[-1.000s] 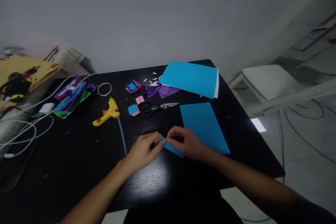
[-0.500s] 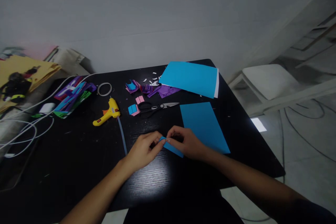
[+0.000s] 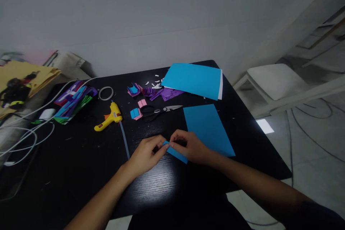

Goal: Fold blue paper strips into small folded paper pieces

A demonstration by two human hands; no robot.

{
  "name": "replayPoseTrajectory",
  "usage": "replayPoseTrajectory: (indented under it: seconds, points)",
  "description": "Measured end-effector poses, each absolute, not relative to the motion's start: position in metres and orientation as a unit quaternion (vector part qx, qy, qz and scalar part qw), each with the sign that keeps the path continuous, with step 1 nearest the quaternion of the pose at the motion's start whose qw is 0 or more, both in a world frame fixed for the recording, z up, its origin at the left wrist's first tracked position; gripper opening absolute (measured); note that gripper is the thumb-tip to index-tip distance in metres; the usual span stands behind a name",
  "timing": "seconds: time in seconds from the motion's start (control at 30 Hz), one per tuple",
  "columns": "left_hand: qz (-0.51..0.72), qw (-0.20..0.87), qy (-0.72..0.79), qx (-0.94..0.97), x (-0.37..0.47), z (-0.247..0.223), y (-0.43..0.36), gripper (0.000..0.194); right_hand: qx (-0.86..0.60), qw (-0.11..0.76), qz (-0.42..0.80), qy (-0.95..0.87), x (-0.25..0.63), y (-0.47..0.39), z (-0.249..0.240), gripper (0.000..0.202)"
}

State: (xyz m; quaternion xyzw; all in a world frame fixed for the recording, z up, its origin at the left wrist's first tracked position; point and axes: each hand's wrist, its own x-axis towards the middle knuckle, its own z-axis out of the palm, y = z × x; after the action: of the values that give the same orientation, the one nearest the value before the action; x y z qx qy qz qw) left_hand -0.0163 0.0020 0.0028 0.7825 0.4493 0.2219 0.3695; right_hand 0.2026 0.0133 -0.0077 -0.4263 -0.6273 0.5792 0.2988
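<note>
A narrow blue paper strip is pinched between both hands above the front part of the black table. My left hand grips its left end with thumb and forefinger. My right hand is closed on the same strip, thumb and fingers meeting close to the left thumb. Part of the strip is hidden by the fingers. Under and beside the right wrist lies a larger blue sheet. Scissors lie beyond the hands, beside small folded pink and blue paper pieces.
A yellow glue gun with a glue stick lies left of the hands, near a roll of tape. Blue and white sheets rest at the back over purple paper. White cables and colourful folded papers are at left.
The view has shifted slightly. Both hands keep their pinch on the blue strip, with almost no movement of the fingers.
</note>
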Motion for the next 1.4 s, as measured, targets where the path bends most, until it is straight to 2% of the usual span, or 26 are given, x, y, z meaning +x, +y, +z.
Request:
replayPoseTrajectory:
  seconds: [0.97,1.2,1.4]
  points:
    - [0.368,0.361,0.459,0.724,-0.0179,0.0007,-0.0052,0.019,-0.425,0.318,0.591,-0.608,0.2055,0.0147,-0.0052,0.012]
    - [0.415,0.361,0.488,0.678,-0.0183,0.0003,-0.0059,0.017,-0.413,0.364,0.572,-0.608,0.2076,0.0140,-0.0032,0.020]
    - [0.439,0.347,0.496,0.664,-0.0186,-0.0024,-0.0057,0.017,-0.435,0.343,0.559,-0.617,0.2077,0.0141,-0.0030,0.022]
